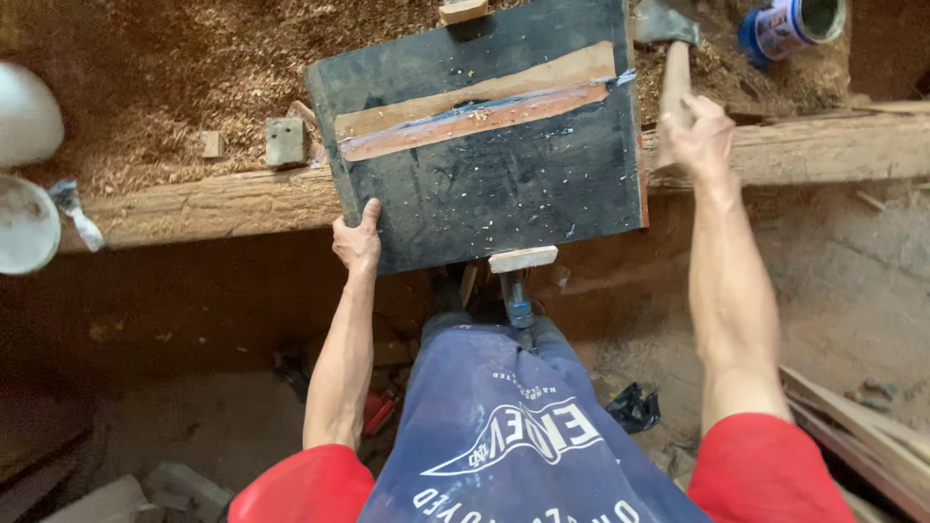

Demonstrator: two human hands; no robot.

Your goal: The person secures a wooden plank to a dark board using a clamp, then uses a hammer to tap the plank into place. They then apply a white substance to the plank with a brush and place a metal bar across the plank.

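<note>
A black-painted board (504, 184) with a bare wood and blue streak across it lies on a long wooden beam (213, 203). My left hand (357, 239) grips the board's near left corner, thumb on top. My right hand (699, 131) is closed around the pale wooden handle of a hatchet (670, 58), whose dark head rests beyond the board's right edge. A clamp (518, 281) with a small wood pad bites the board's near edge, and another wood pad (463, 10) sits at the far edge.
Sawdust and shavings cover the ground beyond the beam. A small grey wood block (286, 141) sits left of the board. A tin can (794, 24) lies at the top right. White round objects (24, 223) stand at the left. Planks (862, 426) lean at the lower right.
</note>
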